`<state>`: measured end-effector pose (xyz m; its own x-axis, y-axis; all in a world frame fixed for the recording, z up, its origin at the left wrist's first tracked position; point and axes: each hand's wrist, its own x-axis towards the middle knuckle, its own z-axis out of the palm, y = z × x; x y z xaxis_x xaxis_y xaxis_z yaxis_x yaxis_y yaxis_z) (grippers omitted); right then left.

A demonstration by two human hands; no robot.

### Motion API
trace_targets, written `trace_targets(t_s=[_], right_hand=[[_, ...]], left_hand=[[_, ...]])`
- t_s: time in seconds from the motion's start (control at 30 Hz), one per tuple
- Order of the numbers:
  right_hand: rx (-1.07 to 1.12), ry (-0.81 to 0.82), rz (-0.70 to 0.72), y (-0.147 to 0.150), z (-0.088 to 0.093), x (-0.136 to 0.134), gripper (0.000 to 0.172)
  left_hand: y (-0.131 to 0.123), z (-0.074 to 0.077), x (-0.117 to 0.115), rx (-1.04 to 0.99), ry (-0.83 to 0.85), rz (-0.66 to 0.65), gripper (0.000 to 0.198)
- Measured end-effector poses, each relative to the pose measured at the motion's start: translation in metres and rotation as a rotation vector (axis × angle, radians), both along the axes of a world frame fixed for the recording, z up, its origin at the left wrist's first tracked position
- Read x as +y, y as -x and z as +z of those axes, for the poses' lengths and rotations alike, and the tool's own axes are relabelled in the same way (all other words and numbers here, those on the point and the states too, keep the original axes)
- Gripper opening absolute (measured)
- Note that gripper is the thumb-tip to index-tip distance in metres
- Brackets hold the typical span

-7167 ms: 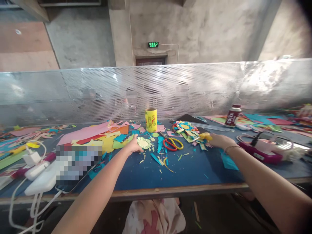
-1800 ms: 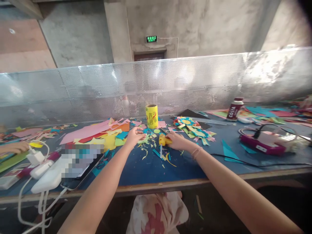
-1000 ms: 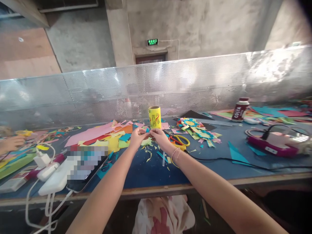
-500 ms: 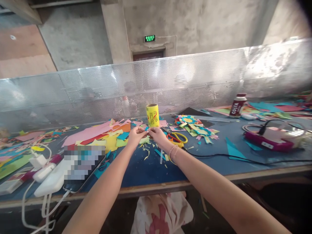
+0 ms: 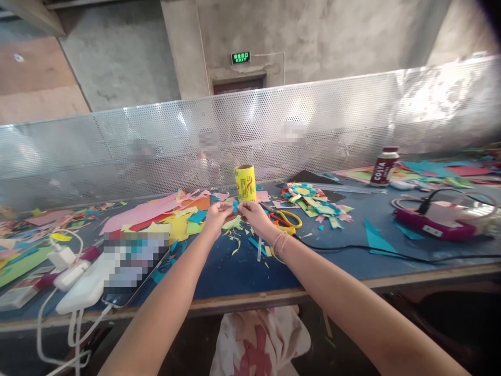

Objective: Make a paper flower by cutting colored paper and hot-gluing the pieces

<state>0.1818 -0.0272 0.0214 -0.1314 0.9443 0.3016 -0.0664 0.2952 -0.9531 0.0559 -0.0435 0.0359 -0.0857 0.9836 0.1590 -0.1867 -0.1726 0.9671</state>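
Observation:
Between my fingertips is a small piece of blue paper, pinched from both sides above the middle of the table. My left hand is closed on its left edge. My right hand, with bracelets at the wrist, closes on the right edge. Just behind the hands stands a yellow tape roll or tube, upright. Scissors with yellow and orange handles lie right beside my right hand. Beyond them is a paper rosette of colourful folded strips. Paper scraps lie under the hands.
At left, a phone with a white cable rests beside a white power bank. Coloured paper sheets spread behind. To the right are a dark red bottle, a purple power strip and a black cord. A perforated metal screen borders the table.
The blue paper between my fingertips shows more now, and my hands have shifted very slightly. The view has tilted a little; the things on the table lie as before.

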Motion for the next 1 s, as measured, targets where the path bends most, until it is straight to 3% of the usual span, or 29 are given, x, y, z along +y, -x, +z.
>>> trace_targets(t_s=[0.37,1.0], right_hand=[[-0.186,-0.185,-0.085,-0.0045,-0.0031,0.0078,0.019],[-0.275,-0.153,-0.125,-0.0072,0.0035,0.0037,0.015]], left_hand=[[-0.0001,-0.0002,-0.0021,0.087,-0.015,-0.017,0.011],[-0.0007,-0.0014,-0.0013,0.116,-0.051,-0.036,0.012]])
